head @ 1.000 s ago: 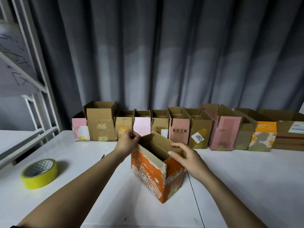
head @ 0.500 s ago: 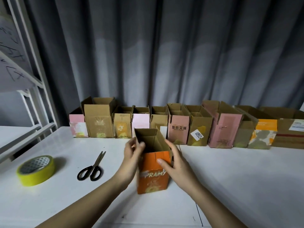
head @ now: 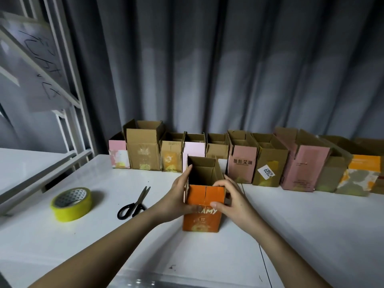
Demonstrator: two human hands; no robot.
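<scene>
Head camera looks down on an orange carton [head: 200, 219] standing upright on the white table [head: 311, 235], near the middle, a little nearer than the row of boxes along the far edge. Its top is open, showing the brown inside, and its near flap is folded down flat against the orange front, partly covering the white lettering.

The left hand [head: 178, 197] clasps the carton's left side: its fingers lie up along the left wall to the rim and its thumb comes round onto the front. The right hand [head: 233, 201] grips the right side, with its thumb pressed on the folded flap and its fingers curled over the near right corner of the rim. Both forearms reach in from the near edge.

Black-handled scissors [head: 135, 203] lie closed on the table left of the carton, apart from it. Farther left sits a roll of yellow tape [head: 71, 201], lying flat.

The row of open cardboard boxes [head: 242, 163], brown, pink and orange, stands side by side against a grey curtain [head: 228, 69]. A white shelf frame [head: 68, 96] rises at far left.
</scene>
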